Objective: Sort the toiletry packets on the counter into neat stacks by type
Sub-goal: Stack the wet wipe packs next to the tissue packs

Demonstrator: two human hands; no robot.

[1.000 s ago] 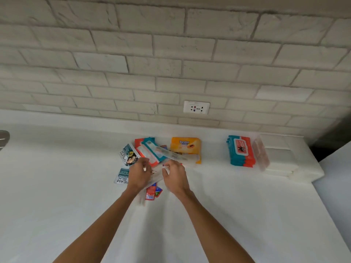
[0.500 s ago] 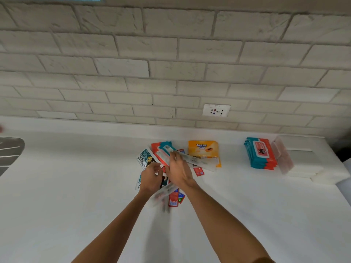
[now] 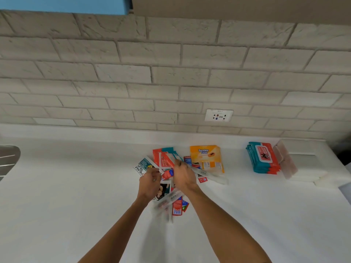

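A jumble of toiletry packets lies at the middle of the white counter [image 3: 76, 196]. My left hand [image 3: 150, 184] is curled round blurred long clear packets [image 3: 167, 203] that slant down towards me. Just right of it, my right hand [image 3: 183, 176] grips one end of another long clear packet [image 3: 210, 174], which lies across the pile. Around the hands are a Cream Silk sachet [image 3: 143, 166], red and teal packets [image 3: 163, 155], a sachet with a printed picture [image 3: 164, 188] and small red sachets [image 3: 177, 208]. An orange Tender Love packet [image 3: 206, 154] lies behind the pile.
A stack of teal and red wet-wipe packs [image 3: 263, 158] stands at the right, with a clear plastic lid [image 3: 285, 160] and a white box [image 3: 305, 164] beside it. A metal sink edge [image 3: 7, 160] shows at far left. A wall socket [image 3: 218, 115] sits above the counter.
My right hand let go of the clear packets held near my left hand and moved up and right onto the long clear packet across the pile. The camera tilted up.
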